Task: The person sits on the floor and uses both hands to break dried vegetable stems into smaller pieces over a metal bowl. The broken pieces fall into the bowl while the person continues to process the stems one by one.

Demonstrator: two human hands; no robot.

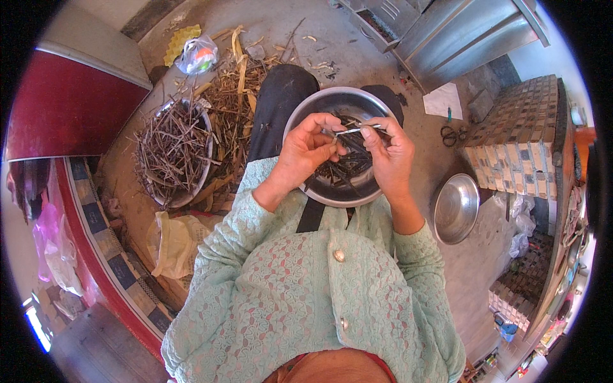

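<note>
A metal basin (295, 121) rests on my lap, with dark thin stick-like pieces (341, 167) lying in it. Over the basin, my right hand (391, 150) pinches a slim, pale, shiny strip (350, 131) between thumb and fingers; whether it is a blade or a peeled stick is unclear. My left hand (306, 147) is at the strip's other end, its fingers curled and closed. Something small and brownish shows between its thumb and fingers, too small to name.
At left, a basin heaped with twigs (169, 153) stands beside dry stalks (233, 89). Behind lies a plastic bag (196, 54). On the right are an empty metal basin (456, 209), scissors (449, 135), a white sheet (442, 101) and a tiled block (511, 140).
</note>
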